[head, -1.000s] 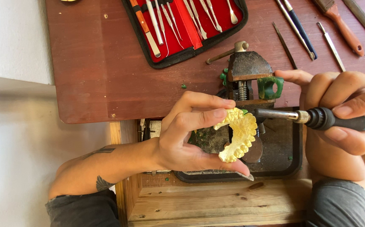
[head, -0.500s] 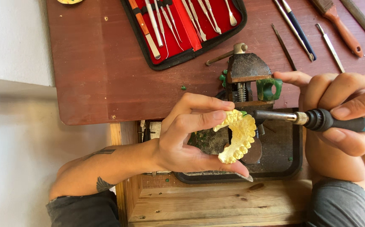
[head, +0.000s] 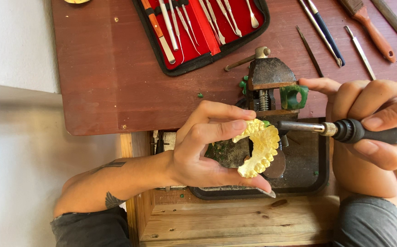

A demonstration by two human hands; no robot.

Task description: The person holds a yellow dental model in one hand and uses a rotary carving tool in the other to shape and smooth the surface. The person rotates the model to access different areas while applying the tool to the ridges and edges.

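At the near edge of a red-brown desk, the left hand pinches a yellow dental cast between fingers and thumb. The right hand is clamped on a heated wax tool, tip at the cast. A slip could likely burn the fingertips just beside it.

Yellowish dental cast gripped between fingers and thumb of left hand | heated wax tool held in right hand, metal tip laid against cast | small vise behind | red instrument case opened on brown bench | dark tray beneath.
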